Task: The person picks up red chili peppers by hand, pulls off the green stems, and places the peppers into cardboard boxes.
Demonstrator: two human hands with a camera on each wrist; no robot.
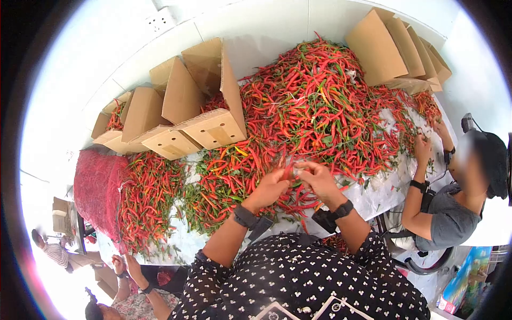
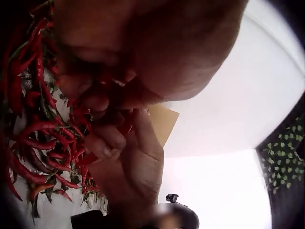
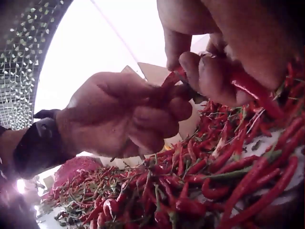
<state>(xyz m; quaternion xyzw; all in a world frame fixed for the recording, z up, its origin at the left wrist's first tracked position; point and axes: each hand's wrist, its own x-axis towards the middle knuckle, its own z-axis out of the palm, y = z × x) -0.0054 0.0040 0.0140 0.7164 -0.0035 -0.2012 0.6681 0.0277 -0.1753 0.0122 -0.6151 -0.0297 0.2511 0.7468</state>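
Note:
My left hand (image 1: 271,188) and right hand (image 1: 320,182) meet over the front of the chili heap, fingertips close together. In the right wrist view, a red chili pepper (image 3: 255,90) sticks out of the curled fingers of my right hand (image 3: 228,52). My left hand (image 3: 126,114) pinches another red chili (image 3: 174,78), whose end reaches toward the right fingertips. Seen from the left wrist, my left hand (image 2: 147,47) is dark and close to the camera, hiding most of its grip. Below both hands lie loose red chilies (image 1: 298,201) with green stems.
A tall heap of red chilies (image 1: 320,101) covers the table's back. Open cardboard boxes (image 1: 181,101) stand at left, and folded cartons (image 1: 378,48) at back right. A red mesh sack (image 1: 98,186) lies left. Other people work at the right (image 1: 464,197) and lower left (image 1: 133,298).

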